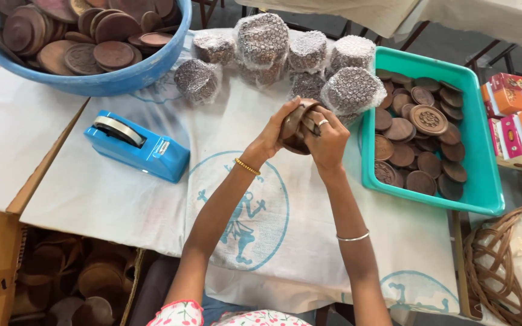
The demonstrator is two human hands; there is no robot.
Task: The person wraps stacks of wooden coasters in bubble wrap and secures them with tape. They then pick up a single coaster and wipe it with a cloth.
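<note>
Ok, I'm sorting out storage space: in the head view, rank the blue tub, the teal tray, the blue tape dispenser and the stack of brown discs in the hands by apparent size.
1. Blue tub, though cut off by the frame edge.
2. Teal tray; it looks close to the tub, so this order is unsure.
3. Blue tape dispenser.
4. Stack of brown discs, held between the left hand and right hand.

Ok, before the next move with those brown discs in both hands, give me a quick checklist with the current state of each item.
1. Stack of brown discs gripped by left hand and right hand: ok.
2. Discs aligned in the stack: cannot tell, fingers cover them.
3. Tape dispenser on the cloth, left of the hands: ok.
4. Teal tray holds loose discs: ok.
5. Bubble-wrapped bundles lying behind the hands: ok.
6. Loose sheet of wrap nearby: cannot tell.
</note>
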